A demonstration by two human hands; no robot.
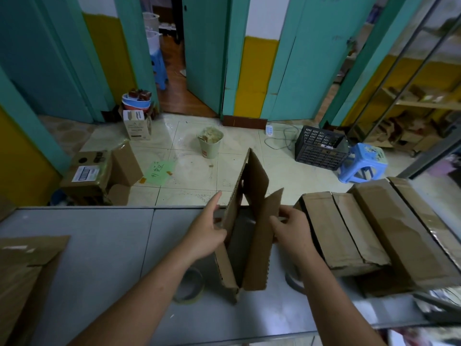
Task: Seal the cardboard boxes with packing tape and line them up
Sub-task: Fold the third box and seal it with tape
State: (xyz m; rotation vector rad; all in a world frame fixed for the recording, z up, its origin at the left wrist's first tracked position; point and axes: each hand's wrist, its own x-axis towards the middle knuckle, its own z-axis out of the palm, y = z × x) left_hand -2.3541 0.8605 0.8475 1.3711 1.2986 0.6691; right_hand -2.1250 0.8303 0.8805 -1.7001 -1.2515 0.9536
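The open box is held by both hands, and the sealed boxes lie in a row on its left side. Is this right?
Not quite: the head view shows the sealed boxes in a row to the right of the open box, not its left. The left hand and the right hand do hold it.

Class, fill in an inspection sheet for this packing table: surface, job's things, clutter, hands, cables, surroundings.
Surface: grey table; flattened cardboard lies at its left edge.
Job's things: open box in the middle, flaps up; sealed boxes side by side on the right; tape roll beside the open box.
Clutter: waste bin, green paper and used boxes on the floor.
Hands: left hand and right hand each grip a side of the open box.
Cables: white cable loose on the floor beside the black crate.
Surroundings: teal doors, blue stool.
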